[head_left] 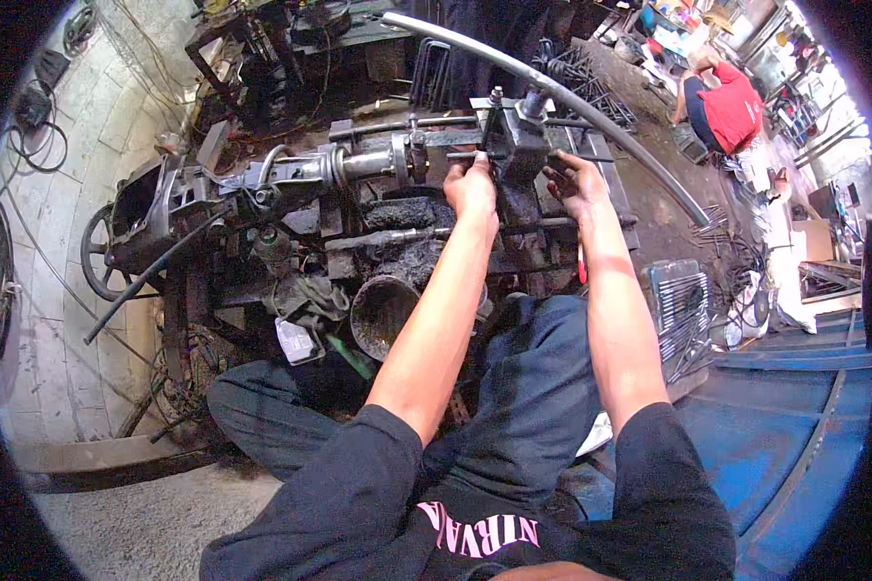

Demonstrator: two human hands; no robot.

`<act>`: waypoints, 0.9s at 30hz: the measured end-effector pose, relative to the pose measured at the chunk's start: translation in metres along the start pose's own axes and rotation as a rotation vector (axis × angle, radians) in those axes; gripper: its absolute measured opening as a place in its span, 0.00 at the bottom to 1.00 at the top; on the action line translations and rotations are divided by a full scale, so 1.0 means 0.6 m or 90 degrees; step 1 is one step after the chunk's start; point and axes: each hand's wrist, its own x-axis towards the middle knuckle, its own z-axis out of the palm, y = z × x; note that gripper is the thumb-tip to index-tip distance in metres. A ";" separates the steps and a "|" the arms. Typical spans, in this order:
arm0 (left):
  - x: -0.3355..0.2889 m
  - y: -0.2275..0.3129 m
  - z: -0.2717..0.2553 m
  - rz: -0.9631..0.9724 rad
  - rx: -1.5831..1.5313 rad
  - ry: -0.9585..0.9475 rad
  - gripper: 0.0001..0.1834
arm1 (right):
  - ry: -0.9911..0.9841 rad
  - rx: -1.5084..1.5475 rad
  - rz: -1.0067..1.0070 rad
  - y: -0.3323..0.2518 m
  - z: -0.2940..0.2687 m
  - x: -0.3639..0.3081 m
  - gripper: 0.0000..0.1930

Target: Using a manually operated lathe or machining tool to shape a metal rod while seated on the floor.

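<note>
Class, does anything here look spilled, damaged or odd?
Yes: dark, clumpy grime coats part of the machine, as if left uncleared. The long pipe also looks bent, but the lens curves straight edges, so I cannot tell.

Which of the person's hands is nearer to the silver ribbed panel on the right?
Right. The right hand is up and left of the silver ribbed panel in the picture; the left hand is farther left, beyond the dark metal block.
</note>
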 end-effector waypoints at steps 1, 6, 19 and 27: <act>-0.001 -0.001 0.001 0.000 0.000 0.000 0.10 | 0.000 0.001 0.000 -0.001 0.002 -0.002 0.10; -0.003 0.003 0.002 0.070 0.101 0.047 0.12 | -0.001 -0.029 -0.001 -0.001 0.007 -0.006 0.11; -0.005 0.013 0.006 0.021 0.130 0.045 0.15 | 0.006 -0.031 -0.001 0.005 0.007 0.005 0.11; -0.004 0.016 0.005 0.026 0.177 0.087 0.14 | -0.015 -0.095 -0.011 -0.011 0.007 -0.025 0.12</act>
